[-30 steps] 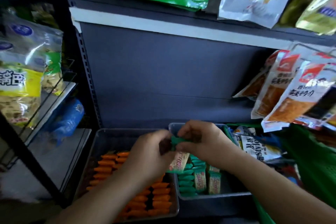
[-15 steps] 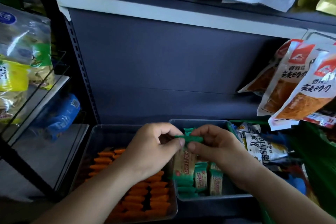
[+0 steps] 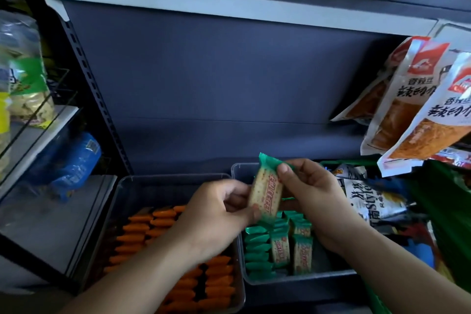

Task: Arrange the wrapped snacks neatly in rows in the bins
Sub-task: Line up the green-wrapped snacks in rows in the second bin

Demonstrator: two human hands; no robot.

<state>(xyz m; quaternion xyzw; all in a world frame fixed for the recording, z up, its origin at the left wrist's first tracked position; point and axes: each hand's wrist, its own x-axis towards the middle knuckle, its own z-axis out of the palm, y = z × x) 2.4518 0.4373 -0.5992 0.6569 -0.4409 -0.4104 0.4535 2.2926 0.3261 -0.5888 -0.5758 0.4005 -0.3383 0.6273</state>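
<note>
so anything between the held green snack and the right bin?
Nothing visible. The left hand and right hand pinch the green snack directly above the right bin. Packed green rows fill its front left, with bare floor beside them. The hands hide the bin's back.

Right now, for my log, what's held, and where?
A green-wrapped snack: left hand pinches its lower end, right hand its upper end.

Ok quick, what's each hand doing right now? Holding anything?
Left hand: pinching the lower end of the beige wrapped snack with green ends.
Right hand: pinching the upper end of that same snack.
</note>
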